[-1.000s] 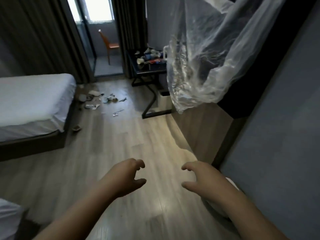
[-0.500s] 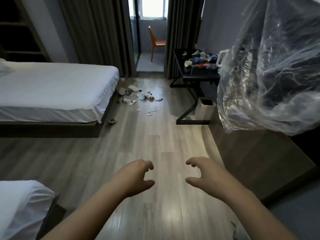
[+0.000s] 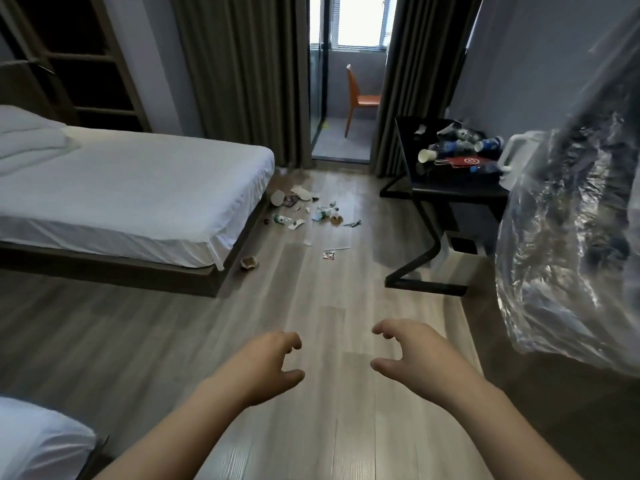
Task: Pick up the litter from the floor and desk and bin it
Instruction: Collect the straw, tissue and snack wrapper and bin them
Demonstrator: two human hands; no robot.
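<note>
Litter lies scattered on the wooden floor beside the bed: a tipped paper cup (image 3: 277, 197), a crushed bottle (image 3: 283, 220), wrappers (image 3: 329, 255) and a brown crumpled piece (image 3: 250, 262). More litter covers the black desk (image 3: 457, 194): a paper cup (image 3: 427, 155), blue bottles (image 3: 450, 146) and a red bag (image 3: 465, 162). My left hand (image 3: 266, 367) and my right hand (image 3: 410, 355) hang in front of me over bare floor, fingers loosely curled, holding nothing. Both are far from the litter. A clear plastic bag (image 3: 568, 237) hangs at the right.
A white bed (image 3: 131, 188) fills the left, with another bed corner (image 3: 38, 441) at the bottom left. Dark curtains (image 3: 242, 74) frame a glass door to a balcony with an orange chair (image 3: 360, 98). A wooden unit (image 3: 554, 393) stands at the right under the bag.
The view has swung left and forward, bringing the bed, the floor litter and the desk more to the centre. Both hands keep the same loose pose and hold nothing.
</note>
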